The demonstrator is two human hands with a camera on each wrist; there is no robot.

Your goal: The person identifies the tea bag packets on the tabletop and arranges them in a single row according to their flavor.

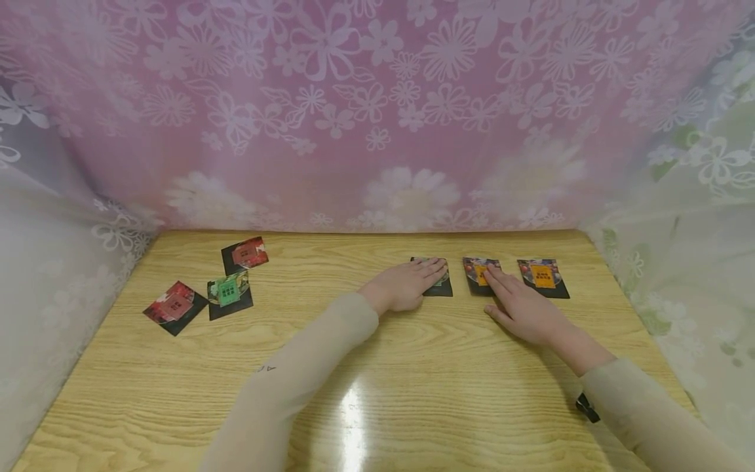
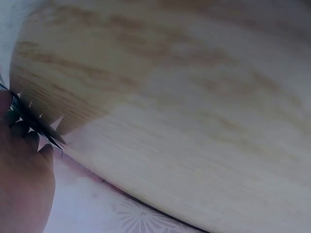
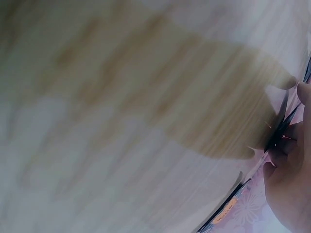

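In the head view my left hand point(image 1: 407, 283) lies over a green-labelled black packet point(image 1: 442, 290) right of the table's middle, its fingers stretched across the label and covering most of it. My right hand point(image 1: 523, 311) has straight fingers resting on an orange-labelled packet point(image 1: 472, 278) beside it. Just right of that hand lies a second orange-labelled packet point(image 1: 543, 278), so the three form a row. In the left wrist view, the fingers of the left hand point(image 2: 24, 179) meet the packet's dark edge point(image 2: 36, 125). The right wrist view shows the right hand point(image 3: 291, 179) against its packet's edge point(image 3: 281, 130).
On the left side of the wooden table point(image 1: 330, 406) lie a red packet point(image 1: 175, 307), another red packet point(image 1: 245, 254) and a green packet point(image 1: 230, 295), the last two edge to edge. A pink flowered curtain point(image 1: 377, 118) hangs behind the table, with pale flowered cloth at both sides.
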